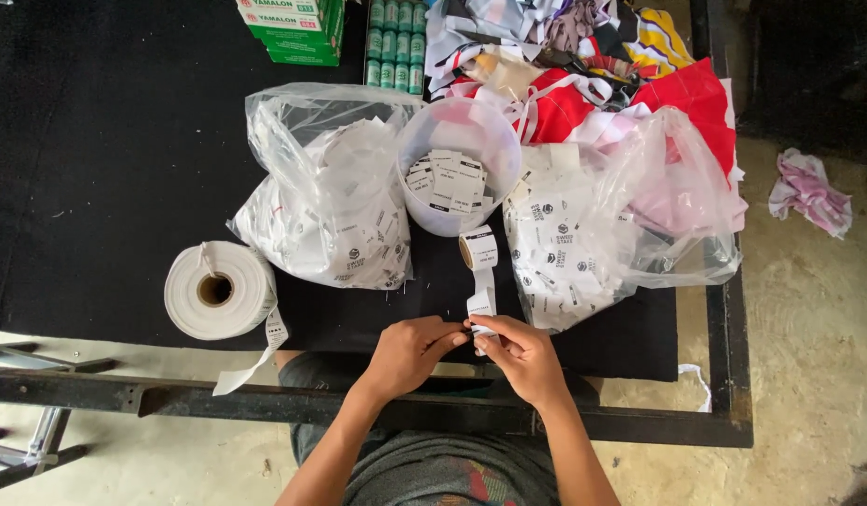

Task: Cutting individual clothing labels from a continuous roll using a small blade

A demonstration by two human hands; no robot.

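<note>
My left hand (410, 354) and my right hand (523, 356) meet at the near edge of the black table (105, 159), both pinching the free end of a white label strip (481, 302). The strip runs back to a small label roll (478, 248) standing on the table just beyond my fingers. Behind the roll stands a clear plastic tub (460, 141) holding several loose cut labels. A large white label roll (218, 290) lies to the left with a loose tail hanging over the table edge.
Two clear plastic bags of white labels (326, 201) (569, 244) flank the tub. Coloured fabric scraps (583, 66) pile at the back right. Green boxes (293, 28) and small green spools (396, 47) sit at the back. A black metal frame (724, 356) edges the table; a rag (810, 190) lies on the floor.
</note>
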